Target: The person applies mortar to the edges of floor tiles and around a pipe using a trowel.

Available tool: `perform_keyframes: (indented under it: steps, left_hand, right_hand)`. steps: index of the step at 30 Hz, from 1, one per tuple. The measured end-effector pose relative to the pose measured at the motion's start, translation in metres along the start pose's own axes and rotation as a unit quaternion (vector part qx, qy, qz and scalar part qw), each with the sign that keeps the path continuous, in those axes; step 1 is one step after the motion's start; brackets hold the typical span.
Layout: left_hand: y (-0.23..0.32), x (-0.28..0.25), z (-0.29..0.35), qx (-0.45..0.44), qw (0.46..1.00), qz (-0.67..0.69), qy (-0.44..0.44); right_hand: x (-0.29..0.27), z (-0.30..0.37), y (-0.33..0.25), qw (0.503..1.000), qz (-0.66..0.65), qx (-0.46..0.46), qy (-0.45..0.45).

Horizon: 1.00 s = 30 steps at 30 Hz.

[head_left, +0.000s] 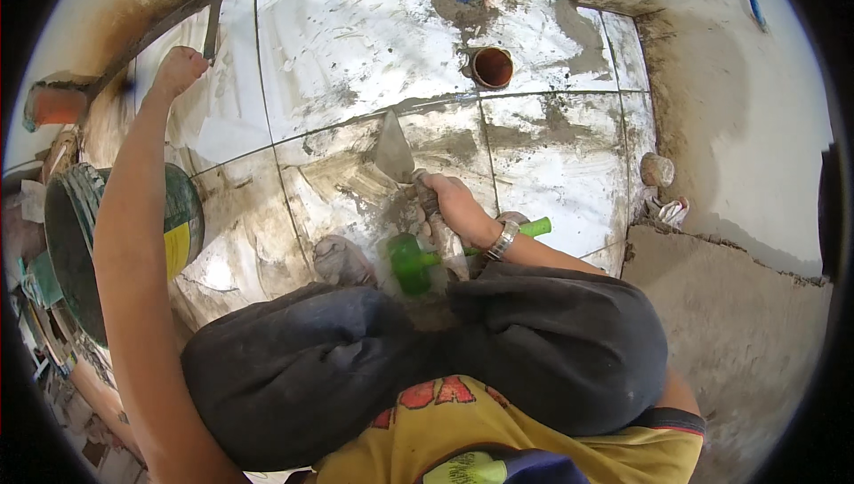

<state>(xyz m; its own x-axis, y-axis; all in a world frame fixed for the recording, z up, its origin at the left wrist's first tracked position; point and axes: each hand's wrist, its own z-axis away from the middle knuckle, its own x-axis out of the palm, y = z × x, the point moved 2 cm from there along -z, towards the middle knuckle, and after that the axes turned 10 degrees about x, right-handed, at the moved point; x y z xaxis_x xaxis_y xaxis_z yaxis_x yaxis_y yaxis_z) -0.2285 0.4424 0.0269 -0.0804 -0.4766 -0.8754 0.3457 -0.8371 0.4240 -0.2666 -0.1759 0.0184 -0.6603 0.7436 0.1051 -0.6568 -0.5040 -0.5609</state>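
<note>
Trowel (392,150) is sitting in the right hand (461,208), which is gripping it by the handle, while the blade is pointing away from the person over smeared white tiles (356,39). The left hand (182,68) is reaching forward, curled, meeting the near end of a dark strip (213,26); whether it is holding that strip, I cannot tell. A green mallet (410,263) is lying beneath the right wrist. A dark bucket (182,195) is sitting under the left forearm, and a round pipe opening (492,68) is showing beyond the blade.
</note>
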Motion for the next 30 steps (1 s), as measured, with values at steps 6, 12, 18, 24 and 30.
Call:
perform_keyframes:
  steps: [6, 12, 18, 24, 30]
  left_hand:
    - [-0.002, 0.001, 0.022, 0.049, 0.996, -0.053, 0.052]
    - [0.003, 0.001, 0.007, -0.007, 0.999, -0.012, -0.034]
    - [0.006, 0.005, -0.007, 0.032, 0.998, -0.046, -0.034]
    - [-0.022, -0.004, 0.002, -0.006, 0.998, -0.052, -0.036]
    - [-0.032, -0.011, 0.021, -0.042, 0.997, -0.034, -0.062]
  right_hand:
    - [-0.015, 0.02, -0.01, 0.99, -0.128, 0.022, 0.057]
    - [0.028, 0.0, -0.026, 0.978, 0.195, -0.069, 0.013]
    - [0.01, -0.005, -0.043, 0.877, 0.422, -0.164, 0.16]
    - [-0.057, 0.031, -0.047, 0.835, 0.488, -0.124, 0.22]
    - [-0.092, 0.061, -0.034, 0.818, 0.463, -0.135, 0.314]
